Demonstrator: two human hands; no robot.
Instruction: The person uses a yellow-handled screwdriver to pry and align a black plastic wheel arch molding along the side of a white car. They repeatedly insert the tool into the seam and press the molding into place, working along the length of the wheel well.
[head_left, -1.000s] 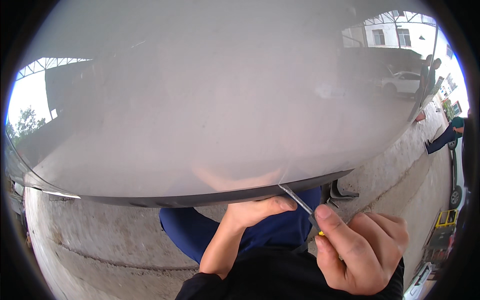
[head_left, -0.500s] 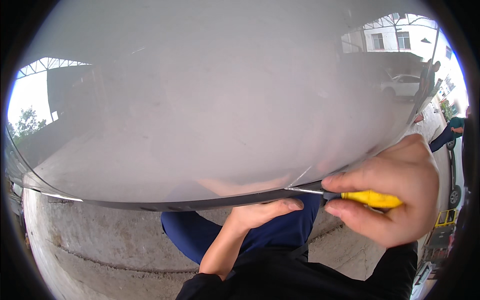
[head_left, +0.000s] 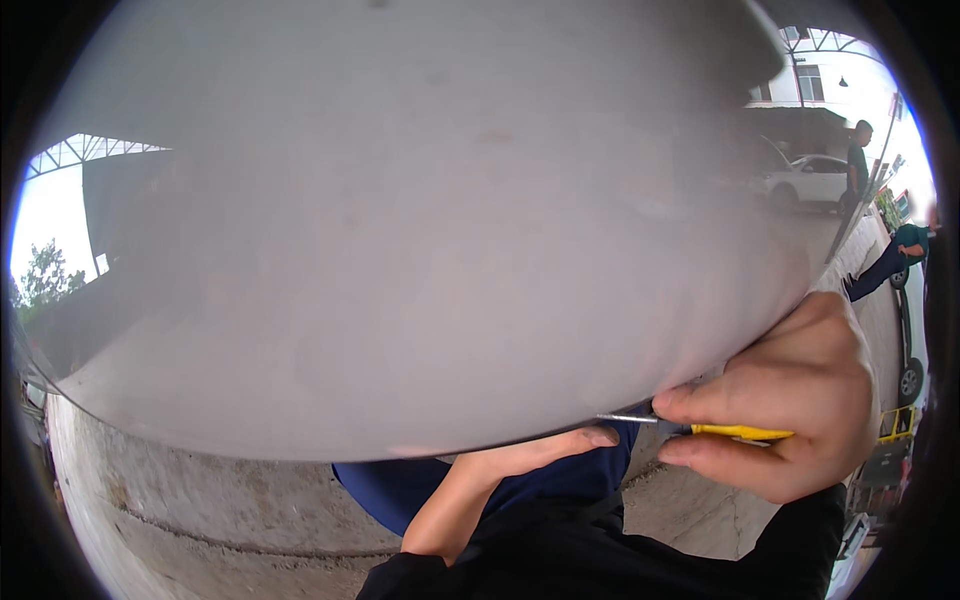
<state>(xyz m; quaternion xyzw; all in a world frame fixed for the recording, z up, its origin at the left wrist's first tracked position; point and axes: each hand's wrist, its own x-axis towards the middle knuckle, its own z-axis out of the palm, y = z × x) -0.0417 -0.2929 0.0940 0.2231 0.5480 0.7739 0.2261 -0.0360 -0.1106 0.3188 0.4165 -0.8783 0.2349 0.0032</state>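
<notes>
A large, glossy light-grey vehicle panel [head_left: 400, 250] fills most of the view, and its curved lower edge runs just in front of me. Pinched between the thumb and fingers of my right hand [head_left: 790, 400] is a screwdriver [head_left: 740, 433] with a yellow and dark handle. Its thin metal shaft points left, and the tip meets the panel's lower edge; whether it goes behind that edge is hidden. My left hand [head_left: 525, 453] lies beneath the same edge, just left of the tip. Its thumb is stretched to the right, while the other fingers are out of sight behind the panel.
My knees in blue trousers [head_left: 380, 490] are below the panel, above a concrete floor [head_left: 230, 500]. A person [head_left: 905, 248] in dark clothing is at the far right, near a parked car [head_left: 910, 375]. The panel reflects a white car and a building.
The panel's edge now appears lower and covers most of the dark strip seen before. My right hand and the screwdriver sit slightly lower in view, the shaft's tip further right; my left hand barely differs.
</notes>
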